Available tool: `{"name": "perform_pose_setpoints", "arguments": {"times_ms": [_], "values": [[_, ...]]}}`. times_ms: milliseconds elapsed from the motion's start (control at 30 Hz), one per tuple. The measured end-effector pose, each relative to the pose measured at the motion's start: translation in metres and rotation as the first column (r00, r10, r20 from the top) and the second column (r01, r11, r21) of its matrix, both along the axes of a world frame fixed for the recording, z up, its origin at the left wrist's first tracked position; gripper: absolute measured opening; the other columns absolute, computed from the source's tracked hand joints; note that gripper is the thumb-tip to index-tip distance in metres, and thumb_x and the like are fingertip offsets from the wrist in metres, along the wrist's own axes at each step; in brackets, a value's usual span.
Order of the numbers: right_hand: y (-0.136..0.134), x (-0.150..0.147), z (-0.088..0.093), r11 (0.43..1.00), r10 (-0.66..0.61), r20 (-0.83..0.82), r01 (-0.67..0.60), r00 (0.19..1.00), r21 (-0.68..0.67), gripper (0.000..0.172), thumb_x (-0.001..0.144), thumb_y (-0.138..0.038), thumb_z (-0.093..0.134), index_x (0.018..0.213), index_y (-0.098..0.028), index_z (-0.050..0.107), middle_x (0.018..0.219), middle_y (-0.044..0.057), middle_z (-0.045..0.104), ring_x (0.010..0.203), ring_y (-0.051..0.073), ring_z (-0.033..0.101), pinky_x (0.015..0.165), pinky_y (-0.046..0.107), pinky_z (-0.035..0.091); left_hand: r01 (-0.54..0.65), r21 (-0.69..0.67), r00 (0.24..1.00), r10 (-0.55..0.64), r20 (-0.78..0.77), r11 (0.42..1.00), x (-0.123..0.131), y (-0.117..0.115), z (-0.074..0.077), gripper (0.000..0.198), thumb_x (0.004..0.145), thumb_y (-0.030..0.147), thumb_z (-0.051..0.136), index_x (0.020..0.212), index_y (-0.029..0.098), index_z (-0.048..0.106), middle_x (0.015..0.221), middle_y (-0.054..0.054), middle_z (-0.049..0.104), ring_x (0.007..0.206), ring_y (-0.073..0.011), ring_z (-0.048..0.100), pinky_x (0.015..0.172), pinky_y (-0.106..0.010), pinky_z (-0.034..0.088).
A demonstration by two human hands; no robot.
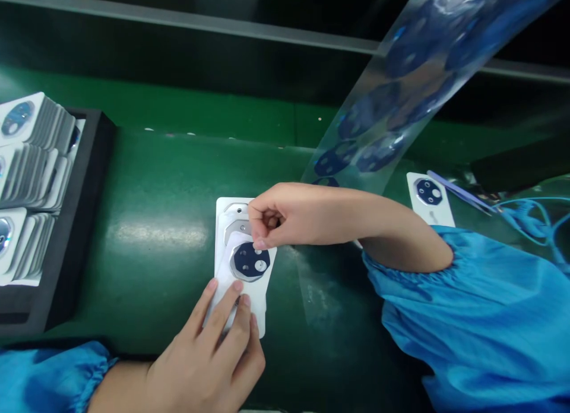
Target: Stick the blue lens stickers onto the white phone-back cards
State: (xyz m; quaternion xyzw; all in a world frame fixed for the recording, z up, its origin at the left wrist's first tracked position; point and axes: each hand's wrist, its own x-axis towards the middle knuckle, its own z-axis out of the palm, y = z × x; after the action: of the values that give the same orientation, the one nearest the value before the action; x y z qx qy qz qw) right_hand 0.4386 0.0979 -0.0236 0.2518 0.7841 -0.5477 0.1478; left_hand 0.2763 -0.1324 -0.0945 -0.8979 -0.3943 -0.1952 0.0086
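Observation:
A small stack of white cards [222,223], each with a round camera-lens piece, lies on the green belt. The top card [258,294] carries a dark blue lens piece [248,261] with several holes. My left hand [214,353] presses its stretched fingers flat on the lower end of that card. My right hand [285,214] hovers over the card's upper edge, fingers curled in a pinch at the lens piece; what it pinches is too small to make out. A clear film strip [401,74] with blue round stickers rises from behind my right hand toward the upper right.
A black foam tray [84,211] at the left holds rows of upright white cards [31,157]. Another single card with a lens piece [428,196] lies at the right, beside purple tweezers [458,190] and a blue cable [529,214]. A metal rail [178,19] runs along the back.

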Motion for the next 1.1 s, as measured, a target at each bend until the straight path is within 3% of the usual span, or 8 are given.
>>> {"name": "perform_pose_setpoints", "arguments": {"times_ms": [200,400,667,833,1000,1100], "values": [[0.001,-0.006,0.017,0.984,0.113,0.030,-0.116,0.993,0.138,0.009,0.085,-0.013,0.065,0.079,-0.020,0.063,0.077,-0.002,0.067,0.064,0.011,0.056,0.052,0.024,0.036,0.009,-0.006,1.000,-0.010,-0.012,1.000,0.000,0.001,0.003,0.020,0.084,0.017,0.065,0.100,0.006,0.070,0.111,-0.024,0.070,0.117,-0.0520,0.062,0.091,-0.068,0.056],[0.006,-0.022,0.003,0.993,0.110,0.109,-0.115,0.988,0.033,0.009,0.085,-0.015,0.067,0.079,-0.019,0.062,0.079,0.000,0.069,0.065,0.011,0.057,0.054,0.024,0.038,0.011,0.002,1.000,-0.011,-0.016,1.000,0.002,0.007,0.006,0.017,0.087,0.011,0.055,0.098,0.008,0.069,0.108,-0.020,0.071,0.107,-0.0461,0.069,0.086,-0.064,0.061],[0.007,-0.020,0.000,0.990,0.118,0.144,-0.127,0.982,0.053,0.013,0.084,-0.015,0.068,0.073,-0.018,0.063,0.074,-0.002,0.068,0.063,0.012,0.058,0.054,0.026,0.038,0.001,-0.016,1.000,-0.002,-0.011,1.000,0.003,0.011,0.007,0.013,0.088,0.012,0.056,0.093,0.011,0.068,0.101,-0.015,0.072,0.104,-0.0441,0.071,0.084,-0.062,0.063],[0.009,-0.018,-0.003,0.994,0.088,0.132,-0.095,0.987,0.048,0.013,0.082,-0.016,0.070,0.072,-0.018,0.063,0.074,-0.001,0.069,0.061,0.012,0.058,0.053,0.026,0.037,-0.005,-0.026,0.999,0.004,-0.042,1.000,0.003,0.010,0.009,0.014,0.090,0.011,0.054,0.095,0.013,0.067,0.103,-0.013,0.072,0.109,-0.0431,0.069,0.088,-0.060,0.061],[0.008,-0.019,-0.004,0.995,0.089,0.097,-0.093,0.991,0.037,0.012,0.082,-0.016,0.071,0.072,-0.018,0.065,0.072,-0.002,0.069,0.060,0.011,0.058,0.052,0.026,0.035,-0.022,-0.017,0.996,0.020,-0.084,1.000,0.001,0.008,0.008,0.017,0.092,0.010,0.051,0.099,0.014,0.066,0.107,-0.012,0.070,0.115,-0.0405,0.066,0.102,-0.061,0.053],[0.008,-0.018,-0.006,0.994,0.089,0.097,-0.094,0.991,0.050,0.013,0.082,-0.017,0.072,0.071,-0.019,0.066,0.069,-0.002,0.068,0.058,0.012,0.057,0.052,0.027,0.035,-0.019,-0.015,0.995,0.018,-0.101,1.000,0.002,0.006,0.007,0.016,0.091,0.009,0.054,0.101,0.014,0.066,0.108,-0.012,0.069,0.116,-0.0413,0.066,0.100,-0.062,0.053]]}}
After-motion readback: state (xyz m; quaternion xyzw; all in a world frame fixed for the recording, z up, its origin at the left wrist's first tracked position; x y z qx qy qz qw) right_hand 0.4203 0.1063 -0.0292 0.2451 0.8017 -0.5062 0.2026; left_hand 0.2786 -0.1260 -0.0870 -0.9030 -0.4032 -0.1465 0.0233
